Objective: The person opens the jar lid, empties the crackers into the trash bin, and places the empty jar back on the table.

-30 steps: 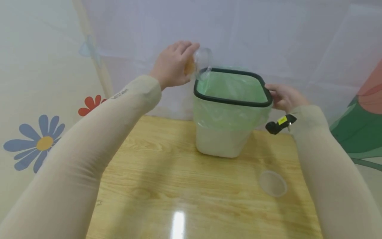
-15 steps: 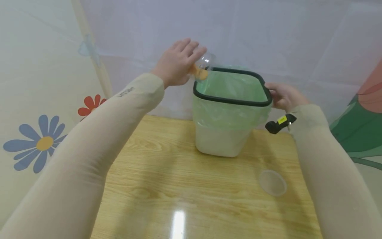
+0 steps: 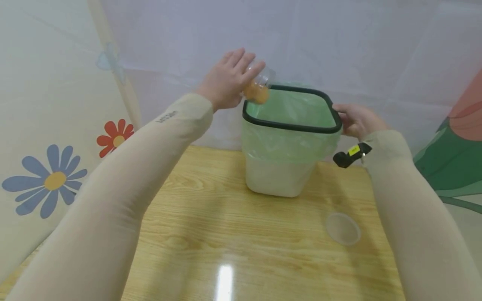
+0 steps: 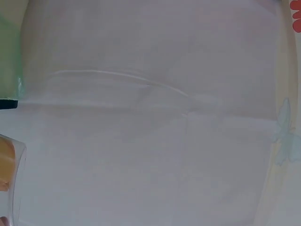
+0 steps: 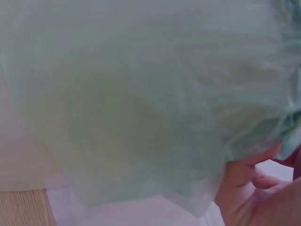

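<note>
My left hand (image 3: 227, 81) grips a clear plastic jar (image 3: 268, 76) in the head view, tilted at the left rim of a trash bin. Soft-looking orange pieces (image 3: 257, 93) lie inside it, their exact kind unclear. At the left edge of the left wrist view, part of the jar (image 4: 18, 174) shows. The white trash bin (image 3: 273, 179) stands upright, lined with a green bag (image 3: 297, 144) under a black rim ring (image 3: 293, 127). My right hand (image 3: 359, 120) holds the bin's right rim, fingers partly hidden. In the right wrist view the bag (image 5: 141, 117) covers most of the frame.
A round translucent lid (image 3: 342, 228) lies on the wooden table (image 3: 211, 217), in front and to the right of the bin. Close behind the bin hangs a pale cloth backdrop (image 3: 180, 33) with printed flowers. A black strap device (image 3: 352, 154) sits on the right sleeve.
My left hand has shifted a little to the right with the jar, tipping it further toward the bin. The orange pieces have slid toward its mouth. My right hand stays on the rim.
</note>
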### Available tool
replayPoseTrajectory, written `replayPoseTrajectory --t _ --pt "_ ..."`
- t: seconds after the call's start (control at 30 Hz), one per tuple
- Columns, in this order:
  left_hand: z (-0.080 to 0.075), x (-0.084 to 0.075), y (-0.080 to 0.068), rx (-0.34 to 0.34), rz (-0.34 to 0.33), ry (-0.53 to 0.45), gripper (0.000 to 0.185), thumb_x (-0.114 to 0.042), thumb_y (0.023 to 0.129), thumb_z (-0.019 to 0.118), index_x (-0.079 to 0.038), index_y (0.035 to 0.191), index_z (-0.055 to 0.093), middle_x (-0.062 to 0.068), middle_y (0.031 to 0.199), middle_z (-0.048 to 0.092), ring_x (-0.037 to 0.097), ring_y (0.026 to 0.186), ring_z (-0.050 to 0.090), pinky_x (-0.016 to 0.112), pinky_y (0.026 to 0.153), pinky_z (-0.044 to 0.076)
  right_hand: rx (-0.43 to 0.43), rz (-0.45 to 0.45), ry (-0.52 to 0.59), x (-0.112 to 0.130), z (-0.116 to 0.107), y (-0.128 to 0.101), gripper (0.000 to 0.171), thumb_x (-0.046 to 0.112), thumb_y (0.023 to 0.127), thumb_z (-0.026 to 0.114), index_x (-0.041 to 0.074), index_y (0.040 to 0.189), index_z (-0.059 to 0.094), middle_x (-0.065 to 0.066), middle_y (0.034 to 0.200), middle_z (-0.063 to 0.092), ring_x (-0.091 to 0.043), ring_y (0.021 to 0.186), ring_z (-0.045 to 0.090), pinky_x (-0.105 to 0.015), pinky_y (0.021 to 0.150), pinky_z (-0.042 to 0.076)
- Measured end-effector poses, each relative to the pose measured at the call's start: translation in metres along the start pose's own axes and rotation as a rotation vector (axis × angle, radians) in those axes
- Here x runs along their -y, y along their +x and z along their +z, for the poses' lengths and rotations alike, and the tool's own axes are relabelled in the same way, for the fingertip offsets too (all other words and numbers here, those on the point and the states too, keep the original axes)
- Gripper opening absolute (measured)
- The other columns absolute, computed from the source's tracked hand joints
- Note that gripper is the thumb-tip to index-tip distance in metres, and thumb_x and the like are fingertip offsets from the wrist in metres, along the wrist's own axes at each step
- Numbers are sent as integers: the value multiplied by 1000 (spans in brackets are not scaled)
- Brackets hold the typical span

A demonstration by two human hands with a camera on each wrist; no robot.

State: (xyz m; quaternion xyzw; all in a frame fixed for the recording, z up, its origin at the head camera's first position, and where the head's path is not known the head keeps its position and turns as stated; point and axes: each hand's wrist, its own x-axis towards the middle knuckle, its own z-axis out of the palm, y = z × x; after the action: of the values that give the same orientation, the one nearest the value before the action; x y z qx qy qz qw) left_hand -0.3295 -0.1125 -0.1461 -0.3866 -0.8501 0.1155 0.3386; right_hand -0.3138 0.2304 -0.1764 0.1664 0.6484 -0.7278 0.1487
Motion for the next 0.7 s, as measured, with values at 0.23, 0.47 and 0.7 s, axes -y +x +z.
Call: replayPoseTrajectory --t 0.23,0.47,0.7 --pt "0 0 3 -2 -11 15 77 -7 79 70 -4 147 33 28 146 37 48 134 33 51 113 22 25 1 42 0 1 1 24 20 96 62 13 115 51 -3 82 68 -14 77 62 -26 72 53" --pt "-1 0 2 -6 13 59 76 -4 80 68 -4 148 33 27 146 37 48 134 33 52 112 24 25 -7 40 0 2 1 25 17 95 62 12 117 51 -4 83 67 -14 76 61 -27 69 53" --pt "0 1 3 -1 50 109 73 -1 81 63 -4 148 33 27 146 37 47 135 33 50 114 22 37 -3 32 -1 1 3 25 17 96 62 13 117 51 -3 86 66 -15 79 60 -27 70 53"
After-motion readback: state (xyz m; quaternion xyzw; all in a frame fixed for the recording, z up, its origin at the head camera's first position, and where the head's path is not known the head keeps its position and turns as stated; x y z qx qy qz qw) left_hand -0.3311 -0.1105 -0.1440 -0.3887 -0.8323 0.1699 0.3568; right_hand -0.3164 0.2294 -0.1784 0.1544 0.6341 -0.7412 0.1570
